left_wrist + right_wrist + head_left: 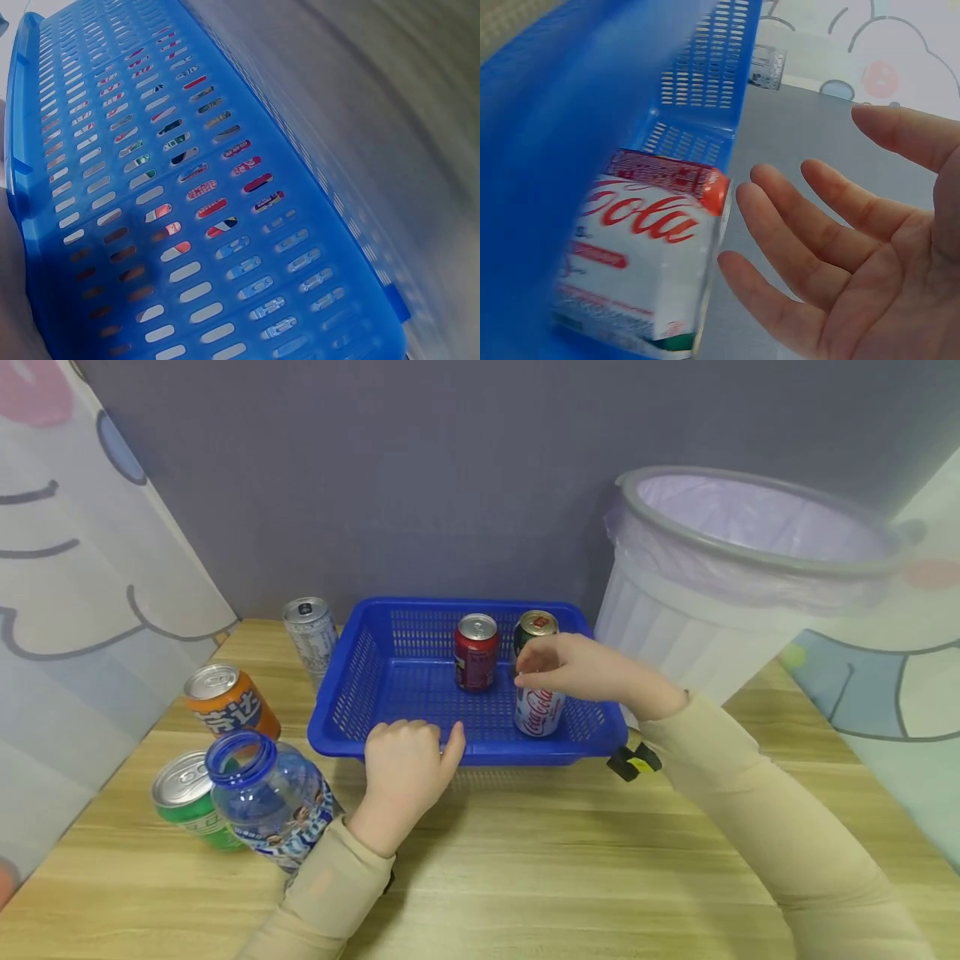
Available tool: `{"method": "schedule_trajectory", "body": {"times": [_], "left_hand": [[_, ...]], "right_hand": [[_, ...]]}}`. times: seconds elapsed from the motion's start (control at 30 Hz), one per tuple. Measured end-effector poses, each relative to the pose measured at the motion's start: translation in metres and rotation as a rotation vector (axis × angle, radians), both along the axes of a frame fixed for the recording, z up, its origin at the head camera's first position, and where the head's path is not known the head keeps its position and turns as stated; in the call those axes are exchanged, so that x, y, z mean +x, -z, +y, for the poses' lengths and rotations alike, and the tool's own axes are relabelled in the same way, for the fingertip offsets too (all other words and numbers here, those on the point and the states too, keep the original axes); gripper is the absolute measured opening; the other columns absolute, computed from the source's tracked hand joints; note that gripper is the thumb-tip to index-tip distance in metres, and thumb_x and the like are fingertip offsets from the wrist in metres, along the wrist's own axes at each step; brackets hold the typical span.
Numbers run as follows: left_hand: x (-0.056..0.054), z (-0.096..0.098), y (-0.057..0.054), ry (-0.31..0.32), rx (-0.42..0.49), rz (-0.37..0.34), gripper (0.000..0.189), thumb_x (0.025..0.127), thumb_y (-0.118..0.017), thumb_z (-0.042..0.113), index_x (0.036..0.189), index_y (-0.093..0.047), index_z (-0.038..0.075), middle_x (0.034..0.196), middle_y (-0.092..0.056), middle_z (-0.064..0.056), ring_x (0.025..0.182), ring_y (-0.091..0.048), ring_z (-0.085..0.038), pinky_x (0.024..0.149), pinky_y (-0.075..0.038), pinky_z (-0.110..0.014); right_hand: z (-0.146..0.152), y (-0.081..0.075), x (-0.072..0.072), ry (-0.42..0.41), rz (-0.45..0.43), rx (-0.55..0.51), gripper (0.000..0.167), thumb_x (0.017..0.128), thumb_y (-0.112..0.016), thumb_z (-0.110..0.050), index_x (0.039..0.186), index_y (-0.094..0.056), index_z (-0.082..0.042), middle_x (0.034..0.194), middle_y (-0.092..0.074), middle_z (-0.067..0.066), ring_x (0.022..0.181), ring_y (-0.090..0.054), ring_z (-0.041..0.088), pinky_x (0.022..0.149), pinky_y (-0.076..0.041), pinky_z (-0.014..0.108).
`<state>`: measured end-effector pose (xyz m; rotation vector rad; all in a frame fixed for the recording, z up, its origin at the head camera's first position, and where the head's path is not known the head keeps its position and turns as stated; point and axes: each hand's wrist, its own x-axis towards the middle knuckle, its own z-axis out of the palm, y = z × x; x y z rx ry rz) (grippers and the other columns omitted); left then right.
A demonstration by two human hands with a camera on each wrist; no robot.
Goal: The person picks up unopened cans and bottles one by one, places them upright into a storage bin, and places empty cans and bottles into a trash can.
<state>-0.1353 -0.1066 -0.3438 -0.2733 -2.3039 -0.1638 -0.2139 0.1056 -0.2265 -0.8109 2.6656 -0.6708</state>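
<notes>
Head view: gold-topped can (538,624), partly hidden by right hand (581,668) and white can (538,713) | green can (187,792), partly behind bottle (273,806) | left hand (408,772), fingertips hidden | sleeves (780,835), cut off below | right wrist view: basket (540,187), near side blurred

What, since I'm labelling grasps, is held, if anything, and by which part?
The left hand appears to grip the blue plastic basket by its near rim. The right hand, open near the white Coca-Cola can, holds nothing.
</notes>
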Motion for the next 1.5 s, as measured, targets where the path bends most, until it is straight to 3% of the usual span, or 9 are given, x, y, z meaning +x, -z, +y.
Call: {"method": "schedule_trajectory", "body": {"times": [0.33,0.63,0.87,1.1,1.33,1.5], "left_hand": [[0.001,0.0,0.0,0.001,0.004,-0.002,0.05,0.086,-0.055,0.035,0.042,-0.048,0.012,0.041,-0.049,-0.003,0.039,-0.044,-0.023,0.043,-0.03,-0.033],[0.001,0.0,-0.001,0.009,0.001,0.003,0.05,0.086,-0.055,0.035,0.041,-0.048,0.012,0.041,-0.049,-0.004,0.038,-0.045,-0.023,0.042,-0.029,-0.032],[0.003,0.0,-0.002,-0.003,0.001,-0.026,0.049,0.086,-0.056,0.034,0.043,-0.049,0.011,0.043,-0.051,-0.005,0.039,-0.046,-0.024,0.043,-0.03,-0.033],[0.002,0.0,-0.002,0.004,0.005,-0.029,0.049,0.086,-0.055,0.034,0.043,-0.049,0.011,0.043,-0.052,-0.005,0.04,-0.047,-0.024,0.043,-0.03,-0.033],[0.001,-0.001,0.001,-0.003,0.008,-0.04,0.051,0.086,-0.056,0.035,0.042,-0.045,0.011,0.043,-0.051,-0.005,0.039,-0.045,-0.024,0.043,-0.029,-0.031],[0.001,0.0,0.001,0.001,0.012,-0.051,0.051,0.086,-0.056,0.035,0.042,-0.045,0.011,0.043,-0.051,-0.005,0.04,-0.045,-0.024,0.044,-0.029,-0.032]], "right_hand": [[0.019,0.02,0.009,-0.018,0.022,-0.094,0.016,0.091,-0.061,-0.023,0.101,-0.063,-0.01,0.098,-0.069,0.001,0.094,-0.063,0.016,0.086,-0.049,0.039],[0.039,0.052,0.022,-0.013,0.129,-0.139,0.012,0.09,-0.063,-0.02,0.096,-0.066,-0.01,0.093,-0.069,-0.001,0.091,-0.065,0.015,0.082,-0.051,0.036],[0.046,0.072,0.03,-0.021,0.303,-0.159,0.006,0.088,-0.064,-0.017,0.091,-0.067,-0.013,0.088,-0.07,-0.003,0.087,-0.066,0.015,0.079,-0.053,0.038],[0.043,0.087,0.038,-0.041,0.535,-0.099,0.007,0.089,-0.063,-0.021,0.088,-0.068,-0.015,0.079,-0.068,-0.007,0.071,-0.062,0.006,0.065,-0.05,0.029],[0.042,0.094,0.039,-0.03,0.635,-0.13,0.01,0.086,-0.065,-0.022,0.084,-0.069,-0.013,0.068,-0.064,-0.007,0.055,-0.047,0.0,0.052,-0.042,0.021],[0.044,0.097,0.039,-0.027,0.672,-0.157,0.01,0.085,-0.065,-0.022,0.08,-0.068,-0.013,0.065,-0.063,-0.007,0.052,-0.044,-0.002,0.05,-0.04,0.02]]}}
